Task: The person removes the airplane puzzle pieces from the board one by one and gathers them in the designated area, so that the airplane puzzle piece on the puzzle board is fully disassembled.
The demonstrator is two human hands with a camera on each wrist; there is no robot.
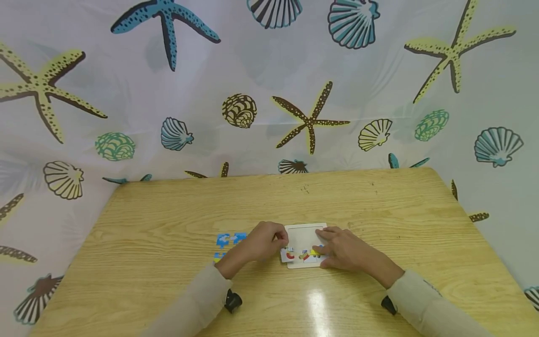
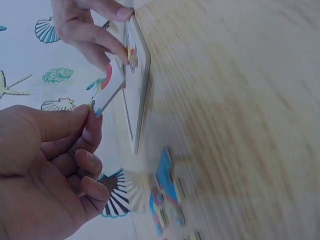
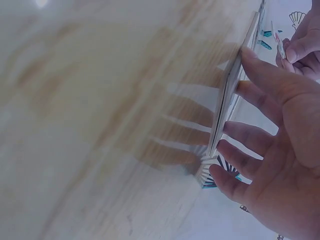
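Note:
My left hand pinches a white jigsaw piece with a red curve on it between thumb and forefinger. The piece hangs tilted over the near left corner of a white puzzle tray. My right hand rests on the tray's right side, its thumb at the near edge and its fingers spread fairly straight. One fingertip touches a yellow jigsaw piece lying in the tray's bottom row. Left of that sits a piece with red and green marks.
Left of the tray, partly behind my left forearm, lie several loose jigsaw pieces: blue ones and a blue-and-yellow one. The wooden table meets a cloth printed with shells and starfish.

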